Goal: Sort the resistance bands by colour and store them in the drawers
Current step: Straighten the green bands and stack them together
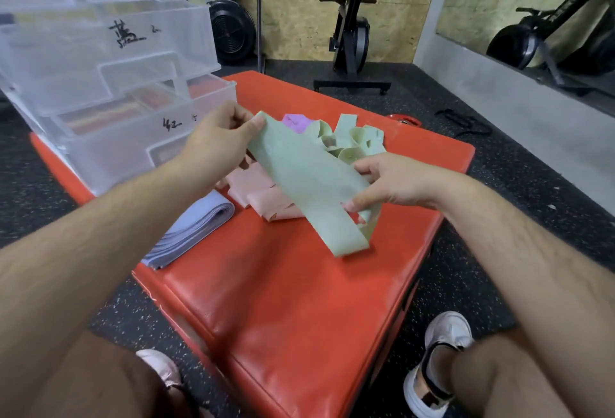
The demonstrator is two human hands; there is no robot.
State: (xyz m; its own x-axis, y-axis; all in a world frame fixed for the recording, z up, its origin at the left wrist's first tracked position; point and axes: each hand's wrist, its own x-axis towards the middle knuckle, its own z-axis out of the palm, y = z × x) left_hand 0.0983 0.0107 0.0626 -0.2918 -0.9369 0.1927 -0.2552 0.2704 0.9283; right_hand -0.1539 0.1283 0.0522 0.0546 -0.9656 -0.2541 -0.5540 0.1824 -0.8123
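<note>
Both hands pinch one green band (309, 178) above the red mat (299, 301): left hand (216, 141) fingers clamped at its ten o'clock end, right hand (389, 184) at four o'clock. Its loose tail could snag the pink bands (263, 194) beneath. The open drawer (139, 131) at nine o'clock crowds the left; six o'clock lies free

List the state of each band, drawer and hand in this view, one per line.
Green band: lifted, stretched between both hands.
Left hand: grip closed on the green band's far end.
Right hand: grip closed on its near part.
Green pile: tangled, loose.
Pink bands: loose heap on the red mat.
Lavender bands: folded, stacked flat.
Purple band: mostly hidden.
Lower drawer: pulled open, red bands inside.
</note>
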